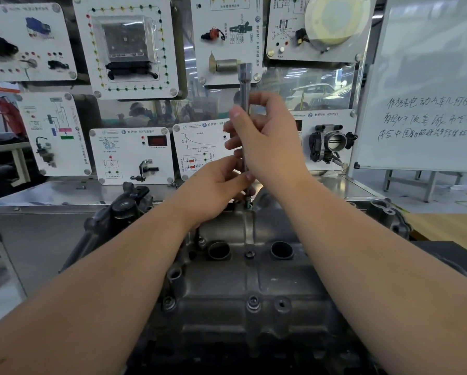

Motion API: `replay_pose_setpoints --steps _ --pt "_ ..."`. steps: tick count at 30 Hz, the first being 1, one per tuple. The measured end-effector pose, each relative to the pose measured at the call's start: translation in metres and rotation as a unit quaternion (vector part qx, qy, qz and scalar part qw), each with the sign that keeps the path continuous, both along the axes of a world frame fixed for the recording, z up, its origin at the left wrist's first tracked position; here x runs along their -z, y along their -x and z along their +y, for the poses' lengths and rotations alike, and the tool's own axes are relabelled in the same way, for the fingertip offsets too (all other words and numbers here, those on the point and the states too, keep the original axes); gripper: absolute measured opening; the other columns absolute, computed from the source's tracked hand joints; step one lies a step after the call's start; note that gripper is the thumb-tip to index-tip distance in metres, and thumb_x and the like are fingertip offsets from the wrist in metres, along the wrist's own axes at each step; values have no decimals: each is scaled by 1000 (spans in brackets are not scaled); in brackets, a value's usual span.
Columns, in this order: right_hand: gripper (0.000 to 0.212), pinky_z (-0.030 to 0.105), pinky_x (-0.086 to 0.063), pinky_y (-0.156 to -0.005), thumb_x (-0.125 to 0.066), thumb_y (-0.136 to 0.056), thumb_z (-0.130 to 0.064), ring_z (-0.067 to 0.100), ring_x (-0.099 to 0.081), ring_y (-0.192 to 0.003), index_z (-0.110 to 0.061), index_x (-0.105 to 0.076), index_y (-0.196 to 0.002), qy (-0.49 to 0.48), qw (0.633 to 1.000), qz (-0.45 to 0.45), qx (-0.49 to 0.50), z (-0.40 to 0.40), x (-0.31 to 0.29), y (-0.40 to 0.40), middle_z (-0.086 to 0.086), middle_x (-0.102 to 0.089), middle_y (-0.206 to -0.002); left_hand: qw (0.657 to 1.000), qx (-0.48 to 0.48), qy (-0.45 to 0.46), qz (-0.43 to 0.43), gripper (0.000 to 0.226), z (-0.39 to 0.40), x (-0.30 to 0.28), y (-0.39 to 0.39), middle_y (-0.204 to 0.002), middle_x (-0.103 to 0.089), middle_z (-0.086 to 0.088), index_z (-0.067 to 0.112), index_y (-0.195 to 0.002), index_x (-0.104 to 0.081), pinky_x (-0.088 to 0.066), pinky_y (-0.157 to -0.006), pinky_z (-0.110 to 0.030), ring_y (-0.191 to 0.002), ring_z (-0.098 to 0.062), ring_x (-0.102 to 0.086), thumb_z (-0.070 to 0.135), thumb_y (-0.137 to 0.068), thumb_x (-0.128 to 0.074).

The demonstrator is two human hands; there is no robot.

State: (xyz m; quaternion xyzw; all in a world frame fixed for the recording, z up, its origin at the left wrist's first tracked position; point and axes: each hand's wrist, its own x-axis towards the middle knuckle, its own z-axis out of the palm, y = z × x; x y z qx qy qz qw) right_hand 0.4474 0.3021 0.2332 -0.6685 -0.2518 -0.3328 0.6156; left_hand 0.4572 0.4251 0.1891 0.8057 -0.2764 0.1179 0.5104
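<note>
Now: right hand [264, 142] grips upright socket driver [244, 85]; left hand [216, 190] pinches its lower shaft. Bolt [247, 202] directly below the fingers [249, 176], on shaft axis; left hand nearer.

Middle of tool shaft [244, 85] behind right hand [267, 142]

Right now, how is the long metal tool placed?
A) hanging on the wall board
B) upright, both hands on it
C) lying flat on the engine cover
B: the right hand grips the tool upright, the left hand pinches it lower down, above the engine cover.
</note>
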Motion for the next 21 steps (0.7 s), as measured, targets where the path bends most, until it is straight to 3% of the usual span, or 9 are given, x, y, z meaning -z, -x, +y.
replay_pose_setpoints --steps 3,9,15,21 --pt "16 35 -56 -64 -64 -98 -25 11 -71 -66 -34 -52 -93 7 999 -19 25 -1 0 0 0 -73 -84 1000 -12 -1 9 15 1 1 -2 -88 -76 0 17 -111 -66 -43 -57 -7 -67 1 -66 30 -103 -61" --pt "21 33 -56 -67 -52 -105 -24 9 -69 -66 -27 -62 -86 36 999 -8 17 1 0 2 -5 -72 -79 1000 0 -10 7 16 1 1 -1 -82 -75 12 30 -98 -65 -43 -58 -5 -70 7 -65 24 -107 -54" --pt "11 31 -53 -59 -61 -101 -30 10 -71 -65 -37 -52 -98 13 1000 -1 -1 1 0 1 -2 -74 -80 1000 -2 -11 -2 11 0 -1 1 -79 -73 19 24 -97 -66 -43 -56 -4 -67 9 -66 22 -105 -59" --pt "14 36 -58 -67 -57 -102 -23 9 -70 -66 -29 -57 -90 15 999 -9 30 0 1 -2 -4 -73 -79 1000 -16 -2 13 16 0 0 0 -85 -76 6 20 -106 -68 -44 -56 -6 -69 3 -68 28 -107 -54"
